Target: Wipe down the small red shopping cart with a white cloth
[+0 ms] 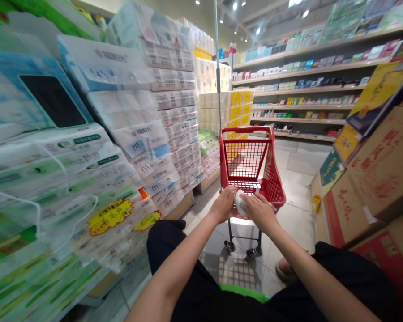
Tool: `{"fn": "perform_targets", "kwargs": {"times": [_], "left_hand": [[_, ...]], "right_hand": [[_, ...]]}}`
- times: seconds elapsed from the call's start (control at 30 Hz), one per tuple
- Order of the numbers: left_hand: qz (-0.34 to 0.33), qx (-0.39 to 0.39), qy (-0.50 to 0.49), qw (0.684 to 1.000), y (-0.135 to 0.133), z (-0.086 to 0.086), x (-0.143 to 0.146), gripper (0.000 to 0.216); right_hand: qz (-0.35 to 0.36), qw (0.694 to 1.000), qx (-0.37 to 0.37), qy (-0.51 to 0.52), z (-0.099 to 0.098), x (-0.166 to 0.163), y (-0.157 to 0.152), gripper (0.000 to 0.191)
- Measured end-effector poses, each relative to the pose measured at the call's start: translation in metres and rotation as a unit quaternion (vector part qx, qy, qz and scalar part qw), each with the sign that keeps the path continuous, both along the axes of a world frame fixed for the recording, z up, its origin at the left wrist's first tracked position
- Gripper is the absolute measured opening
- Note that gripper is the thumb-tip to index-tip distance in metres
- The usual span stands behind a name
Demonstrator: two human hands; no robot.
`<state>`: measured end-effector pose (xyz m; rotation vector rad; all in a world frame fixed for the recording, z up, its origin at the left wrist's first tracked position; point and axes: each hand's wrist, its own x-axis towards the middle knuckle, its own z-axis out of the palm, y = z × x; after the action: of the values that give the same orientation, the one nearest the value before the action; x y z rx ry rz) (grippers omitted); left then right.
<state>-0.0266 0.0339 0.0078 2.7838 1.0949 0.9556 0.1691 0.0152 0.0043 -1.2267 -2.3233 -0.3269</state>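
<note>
My left hand [224, 204] and my right hand [259, 211] meet in front of a small red shopping cart [279, 188]. Between them is a small white rounded object [239, 202], perhaps a roll; its kind is unclear. The left hand's fingers are curled against its left side. Bent over its right side are the fingers of the right hand, partly covering it. The cart stands just beyond the hands, its grid panel facing me, and a thin metal pole [218, 76] rises at its left.
Stacked tissue packs [174, 112] line the left, with a dark phone [53, 100] and a white cable [65, 170] on the nearer ones. Cardboard boxes [386, 156] are piled on the right. Shelves of small goods [298, 80] stand behind the cart, on a tiled floor [293, 188].
</note>
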Motion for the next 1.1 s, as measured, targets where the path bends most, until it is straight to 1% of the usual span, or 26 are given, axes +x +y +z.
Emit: {"fn": "perform_targets", "kwargs": {"times": [0.07,0.13,0.2,0.27,0.3,0.37,0.47,0.5,0.57,0.63,0.73,0.83,0.9,0.93,1.0,1.03,1.1], "left_hand": [[-0.013,-0.021,-0.032,0.999,-0.009,0.013,-0.004,0.065],[-0.009,-0.031,-0.042,0.999,-0.017,0.028,-0.005,0.061],[0.016,-0.025,-0.039,0.999,-0.023,0.039,0.002,0.046],[0.051,-0.009,-0.032,0.998,-0.025,0.044,0.019,0.035],[0.066,0.000,-0.023,0.998,-0.025,0.044,0.030,0.033],[0.094,0.008,0.014,0.995,-0.023,0.038,0.052,0.034],[0.126,-0.002,0.096,0.987,-0.019,0.023,0.078,0.036],[0.124,-0.001,0.117,0.985,-0.018,0.018,0.083,0.035],[0.094,0.012,0.142,0.985,-0.017,0.011,0.086,0.030],[0.046,0.031,0.153,0.987,-0.018,0.009,0.082,0.028],[-0.027,0.045,0.163,0.985,-0.017,0.015,0.064,0.031],[-0.114,0.050,0.173,0.977,-0.008,0.023,0.034,0.035],[-0.155,0.048,0.173,0.971,0.003,0.029,0.011,0.037],[-0.156,0.046,0.169,0.972,0.009,0.030,0.000,0.039],[-0.122,0.039,0.154,0.980,0.018,0.033,-0.015,0.041],[-0.097,0.035,0.145,0.984,0.020,0.032,-0.018,0.042],[-0.062,0.031,0.128,0.989,0.020,0.029,-0.013,0.042]], "right_hand": [[0.030,0.998,-0.047,0.012,0.007,0.009,0.000,0.042],[0.043,0.994,-0.095,0.045,0.017,0.022,0.001,0.044],[0.015,0.989,-0.114,0.095,0.025,0.034,0.005,0.044],[-0.034,0.986,-0.106,0.122,0.030,0.045,0.010,0.044],[-0.057,0.987,-0.097,0.118,0.030,0.050,0.012,0.043],[-0.090,0.990,-0.076,0.075,0.026,0.057,0.015,0.042],[-0.104,0.993,-0.057,0.004,0.017,0.066,0.014,0.043],[-0.102,0.993,-0.057,-0.001,0.015,0.069,0.014,0.043],[-0.096,0.993,-0.070,0.014,0.013,0.076,0.014,0.044],[-0.091,0.991,-0.090,0.029,0.015,0.083,0.014,0.044],[-0.092,0.990,-0.102,0.031,0.016,0.094,0.013,0.046],[-0.105,0.990,-0.093,0.026,0.016,0.102,0.011,0.047],[-0.111,0.989,-0.092,0.019,0.014,0.105,0.011,0.047],[-0.112,0.989,-0.095,0.017,0.014,0.107,0.012,0.047],[-0.117,0.988,-0.102,0.008,0.014,0.108,0.013,0.047],[-0.123,0.987,-0.106,-0.001,0.015,0.108,0.014,0.047],[-0.145,0.983,-0.113,-0.027,0.018,0.105,0.014,0.047]]}}
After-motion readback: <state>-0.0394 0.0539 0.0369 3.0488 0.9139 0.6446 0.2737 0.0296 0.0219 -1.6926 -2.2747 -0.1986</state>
